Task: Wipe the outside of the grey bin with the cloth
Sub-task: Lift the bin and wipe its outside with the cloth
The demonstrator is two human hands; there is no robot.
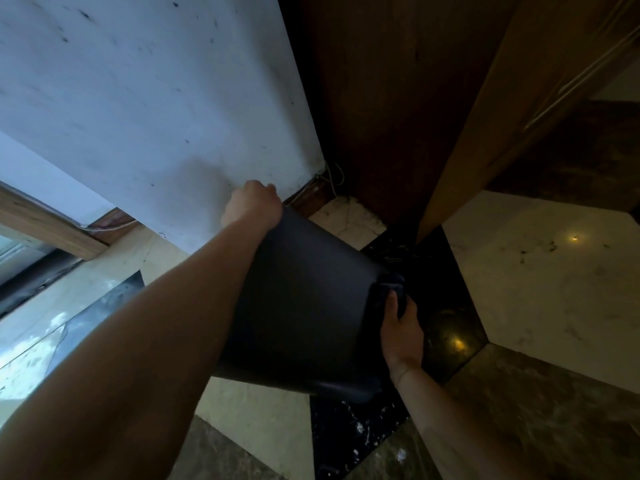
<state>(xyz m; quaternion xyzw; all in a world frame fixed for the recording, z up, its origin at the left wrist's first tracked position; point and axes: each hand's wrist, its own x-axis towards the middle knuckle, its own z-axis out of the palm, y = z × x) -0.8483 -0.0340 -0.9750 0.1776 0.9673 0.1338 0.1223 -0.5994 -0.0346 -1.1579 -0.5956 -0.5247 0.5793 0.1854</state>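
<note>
The grey bin (pixel 304 306) is dark and smooth, tilted over the tiled floor in the middle of the view. My left hand (pixel 252 202) grips its far upper edge, near the wall. My right hand (pixel 401 330) presses a dark cloth (pixel 391 289) against the bin's right side. The cloth is bunched under my fingers and partly hidden by them. The bin's inside is out of sight.
A white wall (pixel 156 116) with dark specks stands to the left. A dark wooden panel (pixel 374 98) and a door frame (pixel 485 133) rise behind the bin. The floor (pixel 540 271) has pale and black marble tiles. A thin cable (pixel 332 178) hangs in the corner.
</note>
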